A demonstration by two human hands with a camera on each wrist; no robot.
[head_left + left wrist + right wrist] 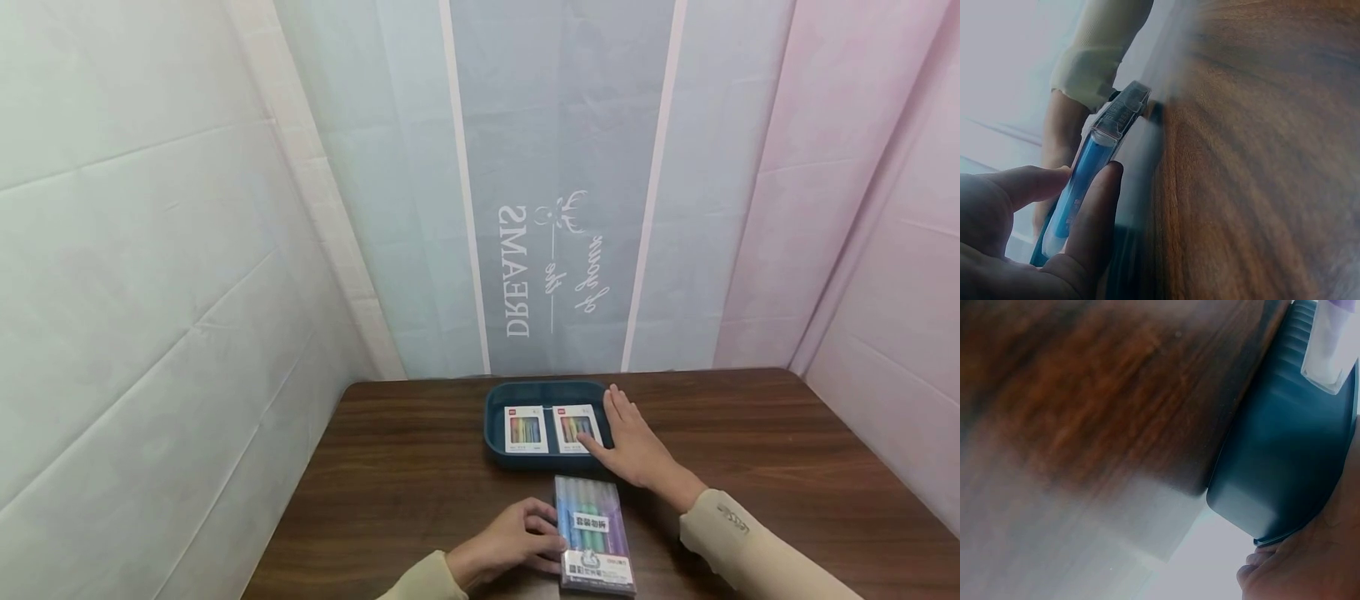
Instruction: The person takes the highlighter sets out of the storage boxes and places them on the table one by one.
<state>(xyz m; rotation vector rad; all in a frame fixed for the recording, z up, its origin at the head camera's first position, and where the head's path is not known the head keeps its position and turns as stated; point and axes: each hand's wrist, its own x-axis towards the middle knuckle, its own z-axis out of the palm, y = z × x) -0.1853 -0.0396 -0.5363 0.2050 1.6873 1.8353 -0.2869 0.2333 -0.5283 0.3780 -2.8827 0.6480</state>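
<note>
My left hand (517,537) pinches the left edge of a clear plastic pack of coloured pens (592,533), thumb on one face and a finger on the other. In the left wrist view the pack (1082,187) is seen edge-on, tilted up off the wood. My right hand (636,442) lies with extended fingers along the right rim of a dark teal tray (491,442), its thumb reaching over a white box (576,415) inside. A second, matching white box (527,446) lies in the tray's left part. The right wrist view shows the tray's outer wall (1279,450) beside that hand.
The tray stands on a dark wood table (390,492), near its back edge. Behind the table hangs a printed curtain (562,125), with pale fabric (135,292) on the left and more fabric (892,292) on the right.
</note>
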